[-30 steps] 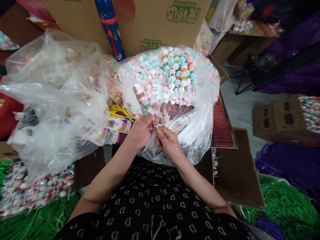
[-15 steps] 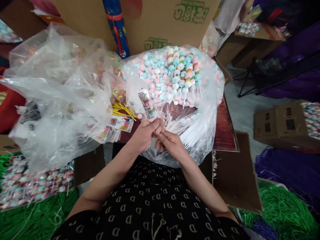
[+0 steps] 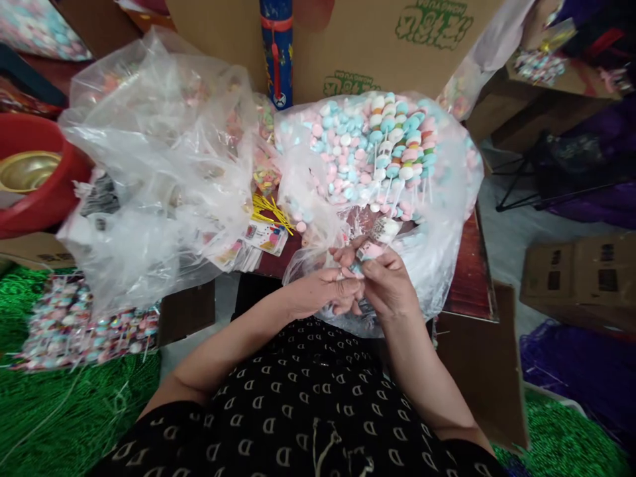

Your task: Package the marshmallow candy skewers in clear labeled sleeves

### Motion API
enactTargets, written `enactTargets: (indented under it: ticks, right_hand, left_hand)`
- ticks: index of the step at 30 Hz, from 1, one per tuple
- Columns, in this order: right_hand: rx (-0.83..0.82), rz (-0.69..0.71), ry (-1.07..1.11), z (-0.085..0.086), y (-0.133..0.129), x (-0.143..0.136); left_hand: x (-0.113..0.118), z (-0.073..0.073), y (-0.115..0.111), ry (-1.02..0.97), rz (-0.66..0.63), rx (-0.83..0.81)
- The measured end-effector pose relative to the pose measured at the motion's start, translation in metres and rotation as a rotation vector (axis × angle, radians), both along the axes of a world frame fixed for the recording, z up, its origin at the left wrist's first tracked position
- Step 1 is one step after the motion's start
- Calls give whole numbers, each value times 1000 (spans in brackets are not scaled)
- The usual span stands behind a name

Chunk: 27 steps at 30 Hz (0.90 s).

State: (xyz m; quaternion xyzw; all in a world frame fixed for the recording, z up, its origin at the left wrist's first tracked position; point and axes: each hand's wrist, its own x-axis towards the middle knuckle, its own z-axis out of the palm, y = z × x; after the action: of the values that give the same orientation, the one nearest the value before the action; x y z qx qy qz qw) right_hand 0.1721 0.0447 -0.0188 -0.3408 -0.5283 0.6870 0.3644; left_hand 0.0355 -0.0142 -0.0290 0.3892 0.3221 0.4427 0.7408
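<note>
My left hand [image 3: 335,290] and my right hand [image 3: 390,281] meet in front of my body, fingers closed on a candy skewer in a clear printed wrapper [image 3: 385,230]. A pink sweet shows through it between my hands. The wrapper's upper end tilts away to the right; its lower end is hidden by my fingers. Just beyond lies a large clear bag of pink, blue and white sweets [image 3: 342,156]. Several finished candy skewers [image 3: 397,142] rest on top of these sweets. Yellow twist ties [image 3: 271,212] and printed cards [image 3: 265,236] lie left of my hands.
A big crumpled plastic bag [image 3: 154,179] covers the table's left side, beside a red basin [image 3: 44,179]. Behind stands a cardboard box [image 3: 358,46] with a blue tube [image 3: 277,56] against it. An open carton [image 3: 481,371] is below the table's right edge [image 3: 470,271].
The view has shifted left. Both hands have moved right in the view, and the wrapper, upright before, now tilts right. My right hand has come up to grip it near the pink sweet.
</note>
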Motion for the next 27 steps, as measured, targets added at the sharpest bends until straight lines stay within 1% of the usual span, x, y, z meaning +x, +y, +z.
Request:
enactTargets:
  ticks: [2, 4, 5, 6, 7, 8, 9, 11, 12, 13, 14, 16, 17, 19, 21, 24, 27]
  right_hand:
    - [81, -168, -51, -3, -3, -13]
    - [182, -291, -84, -7, -4, -24]
    - [229, -334, -100, -9, -5, -28]
    - [266, -357, -120, -11, -5, -31]
    - [286, -350, -142, -12, -3, -33]
    - [289, -311, -161, -12, -1, -34]
    - [279, -242, -170, -11, 2, -34]
    - [243, -34, -160, -7, 11, -37]
    - [236, 66, -160, -5, 16, -40]
    - [251, 136, -180, -3, 22, -45]
    - [295, 173, -233, -3, 26, -52]
    - [465, 200, -449, -5, 34, -72]
    - [578, 221, -600, -7, 37, -84]
    - [796, 304, -904, -14, 40, -105]
    - [955, 390, -1126, -20, 41, -121]
    - [1070, 437, -1277, -28, 41, -130]
    - [1082, 427, -1341, -33, 40, -130]
  left_hand:
    - [-5, -4, 2, 234, 250, 75]
    - [-9, -10, 2, 510, 501, 161]
    - [-11, -13, 2, 636, 595, 204]
    - [-14, -16, 2, 722, 654, 233]
    - [-16, -18, 1, 747, 669, 244]
    - [-20, -19, -1, 723, 654, 241]
    - [-25, -20, -2, 660, 621, 222]
    - [-37, -20, -5, 447, 577, 146]
    - [-44, -19, -6, 322, 592, 100]
    - [-52, -17, -7, 201, 634, 61]
    - [-59, -16, -7, 100, 697, 32]
    - [-74, -12, -7, -23, 819, 0]
    - [-80, -10, -7, -53, 852, -13]
    - [-91, -7, -8, -87, 888, -41]
    - [-98, -5, -10, -113, 921, -78]
    - [-104, -5, -14, -122, 958, -136]
    - [-105, -7, -15, -124, 955, -165]
